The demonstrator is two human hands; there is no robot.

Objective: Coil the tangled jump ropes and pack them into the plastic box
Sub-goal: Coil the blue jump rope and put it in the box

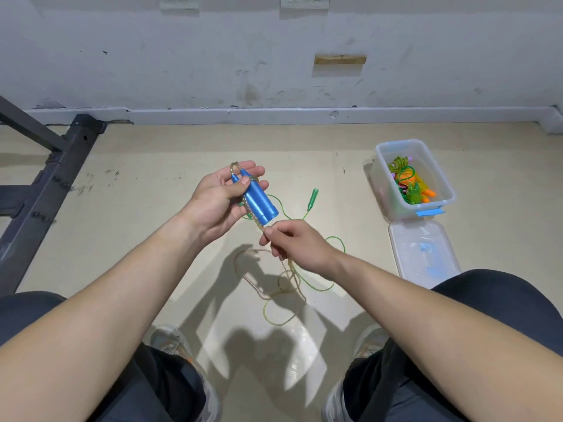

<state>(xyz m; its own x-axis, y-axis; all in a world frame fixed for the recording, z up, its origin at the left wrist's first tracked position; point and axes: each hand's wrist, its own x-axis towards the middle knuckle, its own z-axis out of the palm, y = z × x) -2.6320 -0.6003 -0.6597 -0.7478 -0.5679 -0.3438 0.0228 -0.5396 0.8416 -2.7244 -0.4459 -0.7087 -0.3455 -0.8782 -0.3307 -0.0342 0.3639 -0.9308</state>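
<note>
Presently we note ropes point(408, 184) packed in the plastic box point(384, 178), while left of it our left hand point(217, 197) grips the blue handles point(259, 204), our right hand point(300, 246) pinches their cord point(258, 223), and the green rope point(313, 196) lies uncoiled.

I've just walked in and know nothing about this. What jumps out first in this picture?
The bright blue handles stand out first, gripped together in the left hand mid-view, while the right hand just below pinches their pale rope, which trails in loops to the floor. To the right sits a clear plastic box with colourful ropes inside, its lid lying on the floor in front of it.
</note>
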